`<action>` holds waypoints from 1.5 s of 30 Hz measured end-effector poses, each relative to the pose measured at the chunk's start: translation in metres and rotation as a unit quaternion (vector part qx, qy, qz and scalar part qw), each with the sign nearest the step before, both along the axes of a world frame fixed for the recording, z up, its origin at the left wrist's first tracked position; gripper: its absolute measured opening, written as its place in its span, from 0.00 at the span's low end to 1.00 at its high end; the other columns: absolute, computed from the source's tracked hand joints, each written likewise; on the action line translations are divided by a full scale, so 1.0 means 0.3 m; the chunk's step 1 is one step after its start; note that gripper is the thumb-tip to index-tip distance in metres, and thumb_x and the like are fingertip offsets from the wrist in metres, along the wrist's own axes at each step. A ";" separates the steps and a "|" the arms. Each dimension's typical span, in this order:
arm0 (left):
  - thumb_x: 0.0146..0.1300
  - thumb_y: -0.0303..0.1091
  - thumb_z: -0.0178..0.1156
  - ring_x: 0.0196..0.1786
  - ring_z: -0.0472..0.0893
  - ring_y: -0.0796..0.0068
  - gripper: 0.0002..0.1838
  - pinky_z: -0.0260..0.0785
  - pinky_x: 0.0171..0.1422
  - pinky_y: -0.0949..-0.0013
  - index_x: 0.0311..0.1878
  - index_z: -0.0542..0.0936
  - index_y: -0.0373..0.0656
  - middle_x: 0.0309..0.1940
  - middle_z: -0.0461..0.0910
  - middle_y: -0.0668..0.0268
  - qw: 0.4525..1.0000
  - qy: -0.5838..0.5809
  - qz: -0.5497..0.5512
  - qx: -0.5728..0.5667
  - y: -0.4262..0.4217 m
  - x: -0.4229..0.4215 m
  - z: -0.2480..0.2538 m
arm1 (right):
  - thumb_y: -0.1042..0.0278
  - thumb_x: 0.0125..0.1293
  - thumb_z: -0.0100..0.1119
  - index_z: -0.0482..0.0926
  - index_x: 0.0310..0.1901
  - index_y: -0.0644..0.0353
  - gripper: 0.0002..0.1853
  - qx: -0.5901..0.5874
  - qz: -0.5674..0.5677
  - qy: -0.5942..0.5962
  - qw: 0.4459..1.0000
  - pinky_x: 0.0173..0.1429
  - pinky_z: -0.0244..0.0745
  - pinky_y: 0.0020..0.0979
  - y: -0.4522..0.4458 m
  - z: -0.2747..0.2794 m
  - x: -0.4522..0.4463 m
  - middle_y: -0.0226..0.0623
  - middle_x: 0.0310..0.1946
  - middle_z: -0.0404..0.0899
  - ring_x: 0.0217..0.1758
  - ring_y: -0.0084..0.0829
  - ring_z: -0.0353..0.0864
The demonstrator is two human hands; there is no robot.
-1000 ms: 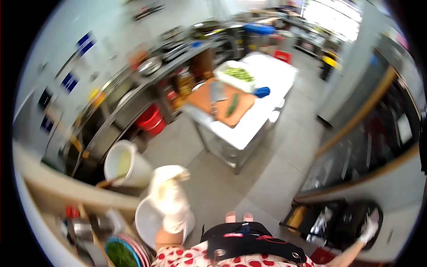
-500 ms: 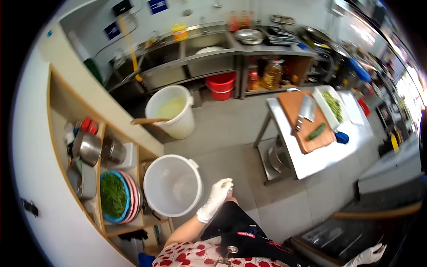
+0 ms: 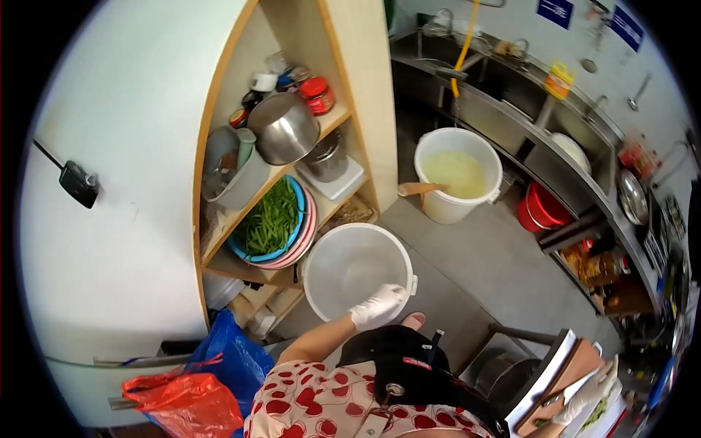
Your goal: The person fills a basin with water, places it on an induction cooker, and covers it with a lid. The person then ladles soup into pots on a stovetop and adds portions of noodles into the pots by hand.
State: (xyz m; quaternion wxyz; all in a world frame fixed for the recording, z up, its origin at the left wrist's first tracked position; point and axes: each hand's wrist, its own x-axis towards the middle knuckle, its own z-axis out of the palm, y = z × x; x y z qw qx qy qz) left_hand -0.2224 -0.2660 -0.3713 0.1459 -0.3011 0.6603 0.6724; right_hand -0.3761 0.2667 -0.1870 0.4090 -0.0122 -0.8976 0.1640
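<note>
My left hand point(image 3: 378, 306), in a white glove, hangs above the near rim of a white plastic bucket point(image 3: 358, 237), fingers curled in with nothing seen in them. At the lower right my right hand point(image 3: 588, 398), also gloved, reaches across the metal table with fingers apart. It is beside a wooden cutting board point(image 3: 529, 422) and over a white tray holding cut green pieces point(image 3: 597, 415). A cleaver point(image 3: 573, 387) lies on the board, partly hidden by this hand. A short green cucumber piece point(image 3: 541, 422) shows at the board's near part.
A second white bucket point(image 3: 493, 171) holds cloudy liquid and a wooden handle point(image 3: 420, 189). Left stands a shelf with steel pots point(image 3: 283, 130) and a blue basin of leafy greens point(image 3: 301, 201). Red point(image 3: 179, 398) and blue bags point(image 3: 230, 350) hang nearby. Sinks point(image 3: 511, 95) line the back wall.
My view has swung left, bringing the shelf and bags closer in. My right hand has moved from beside the dark surface at lower right to the cutting-board table.
</note>
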 end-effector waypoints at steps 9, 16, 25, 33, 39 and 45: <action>0.65 0.37 0.50 0.43 0.79 0.57 0.15 0.75 0.47 0.58 0.48 0.72 0.36 0.42 0.78 0.55 0.679 -0.025 0.723 0.125 -0.593 0.468 -0.558 | 0.69 0.62 0.58 0.79 0.36 0.64 0.07 -0.116 0.465 -0.465 0.744 0.37 0.71 0.26 -0.982 -0.451 -0.441 0.34 0.26 0.79 0.31 0.20 0.73; 0.70 0.37 0.39 0.64 0.67 0.58 0.23 0.67 0.64 0.61 0.64 0.59 0.35 0.63 0.63 0.54 0.599 0.114 0.782 0.129 -0.695 0.479 -0.366 | 0.63 0.67 0.53 0.74 0.52 0.67 0.18 -0.040 0.558 -0.774 0.297 0.48 0.73 0.26 -1.680 -0.774 -0.140 0.35 0.42 0.78 0.43 0.26 0.78; 0.69 0.37 0.40 0.63 0.65 0.63 0.18 0.59 0.67 0.59 0.58 0.67 0.41 0.60 0.68 0.62 0.666 0.277 0.665 0.194 -0.943 0.535 -0.767 | 0.68 0.68 0.47 0.62 0.61 0.66 0.21 -0.308 0.399 -0.823 0.262 0.53 0.74 0.35 -2.366 -1.199 0.251 0.47 0.49 0.74 0.50 0.37 0.77; 0.65 0.31 0.51 0.56 0.73 0.66 0.13 0.69 0.60 0.57 0.52 0.72 0.39 0.52 0.74 0.64 0.478 0.250 0.798 0.271 -0.974 0.526 -0.647 | 0.74 0.62 0.51 0.65 0.56 0.64 0.20 -0.476 0.366 -0.784 0.158 0.55 0.73 0.39 -2.611 -1.273 0.386 0.45 0.48 0.75 0.52 0.40 0.75; 0.62 0.38 0.57 0.48 0.78 0.70 0.15 0.77 0.48 0.66 0.49 0.75 0.41 0.47 0.78 0.66 0.582 0.132 0.750 0.284 -1.042 0.650 -0.466 | 0.77 0.56 0.60 0.68 0.56 0.66 0.24 -0.437 0.382 -0.760 0.294 0.47 0.77 0.34 -2.681 -1.314 0.485 0.42 0.45 0.78 0.43 0.33 0.79; 0.62 0.39 0.57 0.52 0.76 0.71 0.17 0.74 0.55 0.62 0.53 0.71 0.47 0.49 0.76 0.67 0.602 0.086 0.735 0.299 -1.092 0.689 -0.466 | 0.78 0.55 0.60 0.76 0.47 0.68 0.16 -0.456 0.359 -0.711 0.397 0.40 0.77 0.30 -2.659 -1.170 0.528 0.38 0.39 0.80 0.36 0.29 0.79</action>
